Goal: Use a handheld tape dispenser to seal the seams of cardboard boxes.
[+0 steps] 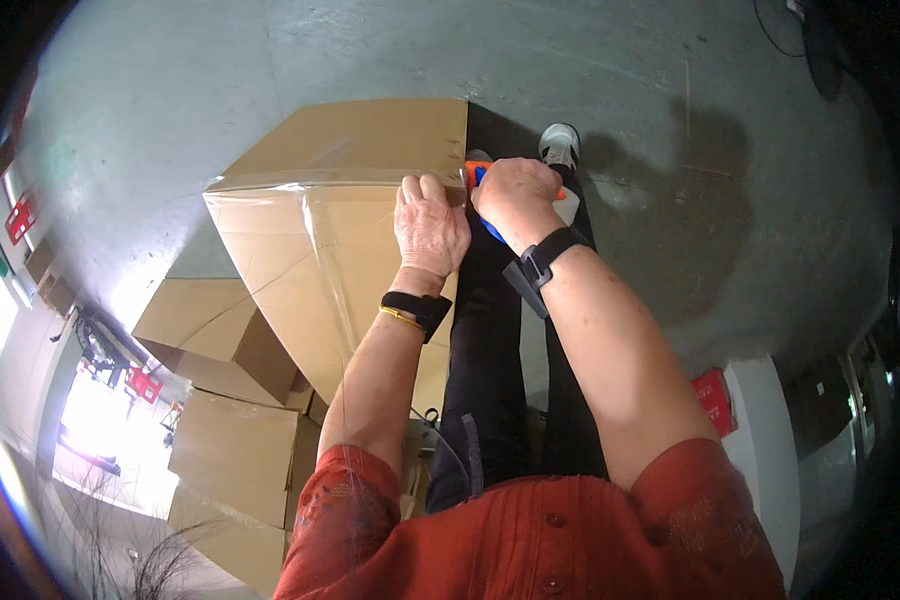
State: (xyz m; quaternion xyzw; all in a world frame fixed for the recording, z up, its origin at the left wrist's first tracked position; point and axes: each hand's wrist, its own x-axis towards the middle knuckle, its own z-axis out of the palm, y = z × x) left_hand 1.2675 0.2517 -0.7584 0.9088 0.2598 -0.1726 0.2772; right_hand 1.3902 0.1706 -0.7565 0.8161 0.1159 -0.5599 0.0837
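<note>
Taping step underway: left hand (430,228) fingers flat on brown cardboard box (340,200); right hand (515,192) fist-closed around orange-blue tape dispenser (477,176) at box's right edge. Next: likely steady pull along seam.

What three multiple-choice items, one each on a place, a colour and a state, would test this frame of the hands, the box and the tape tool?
1. Where does the left hand rest?
A. On the box at its right edge
B. On the floor
C. On the shoe

2. What colour is the tape tool under the right hand?
A. Green and yellow
B. Orange and blue
C. All black

3. How is the right hand?
A. Flat and open
B. Hanging free at the side
C. Closed around the tape tool

Answers:
1 A: its fingers lie on the cardboard beside the clear tape strip.
2 B: orange shows by the knuckles and blue below the fist.
3 C: the fingers are curled into a fist over the tool at the box edge.
</note>
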